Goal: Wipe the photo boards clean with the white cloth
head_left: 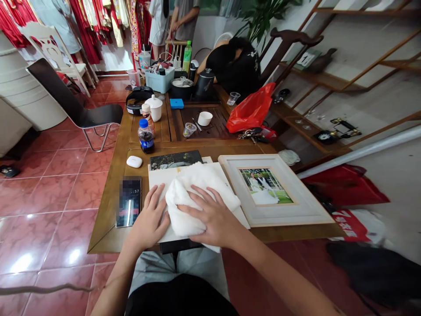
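A bunched white cloth (184, 217), soft and fluffy, lies over a pale flat board or sheet (161, 177) at the near edge of the table. My right hand (212, 217) is on top of the cloth, its spread fingers pressed into the folds and gripping them. Flat on the board to the left is my left hand (151, 219), open, with fingers apart and their tips beside the cloth. Part of a dark picture (177, 160) shows behind the cloth. To the right lies a white picture frame (235, 188) with a photo of a couple outdoors.
A phone (129, 202), white earbud case (134, 161) and dark drink bottle (145, 136) are left of the board. Farther back stand a lidded white cup (154, 107), white bowl (205, 118) and red plastic bag (251, 109). A person in black (235, 66) leans at the far side.
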A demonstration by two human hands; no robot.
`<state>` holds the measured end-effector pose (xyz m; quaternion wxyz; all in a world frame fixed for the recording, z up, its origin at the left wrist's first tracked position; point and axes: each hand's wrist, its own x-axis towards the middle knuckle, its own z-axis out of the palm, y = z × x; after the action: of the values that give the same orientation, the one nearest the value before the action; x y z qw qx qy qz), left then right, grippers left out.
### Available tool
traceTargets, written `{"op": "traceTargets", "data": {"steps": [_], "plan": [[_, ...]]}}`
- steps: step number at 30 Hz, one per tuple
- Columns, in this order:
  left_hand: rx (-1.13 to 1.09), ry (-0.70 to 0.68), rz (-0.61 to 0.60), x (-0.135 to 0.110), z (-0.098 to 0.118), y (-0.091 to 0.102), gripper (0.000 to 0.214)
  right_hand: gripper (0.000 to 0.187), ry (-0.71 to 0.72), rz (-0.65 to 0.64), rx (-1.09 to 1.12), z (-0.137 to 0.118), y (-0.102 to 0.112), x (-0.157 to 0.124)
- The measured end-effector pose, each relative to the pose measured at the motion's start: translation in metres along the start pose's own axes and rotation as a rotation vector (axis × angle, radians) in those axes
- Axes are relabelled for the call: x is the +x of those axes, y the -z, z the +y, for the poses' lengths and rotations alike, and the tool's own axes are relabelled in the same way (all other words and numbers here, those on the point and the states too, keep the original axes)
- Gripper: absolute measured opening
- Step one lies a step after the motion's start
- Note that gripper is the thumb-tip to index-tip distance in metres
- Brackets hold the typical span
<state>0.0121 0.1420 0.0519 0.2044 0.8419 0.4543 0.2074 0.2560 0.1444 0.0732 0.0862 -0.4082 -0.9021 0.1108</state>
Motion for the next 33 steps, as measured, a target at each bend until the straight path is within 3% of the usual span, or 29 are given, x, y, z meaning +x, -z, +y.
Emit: {"op": "traceTargets", "data": {"steps": [13, 27, 33], "plan": [[0.008, 0.005, 0.021, -0.001, -0.001, -0.003, 0.055, 0.07, -0.088, 0.002, -0.055, 0.037, 0.013, 0.054], [-0.016, 0.024, 0.022, -0.003, -0.003, -0.004, 0.059, 0.068, -0.137, 0.111, -0.082, 0.057, 0.003, 0.045], [-0.02, 0.026, 0.025, -0.002, -0.003, -0.005, 0.059, 0.069, -0.087, 0.124, -0.075, 0.057, 0.0, 0.032]]}}
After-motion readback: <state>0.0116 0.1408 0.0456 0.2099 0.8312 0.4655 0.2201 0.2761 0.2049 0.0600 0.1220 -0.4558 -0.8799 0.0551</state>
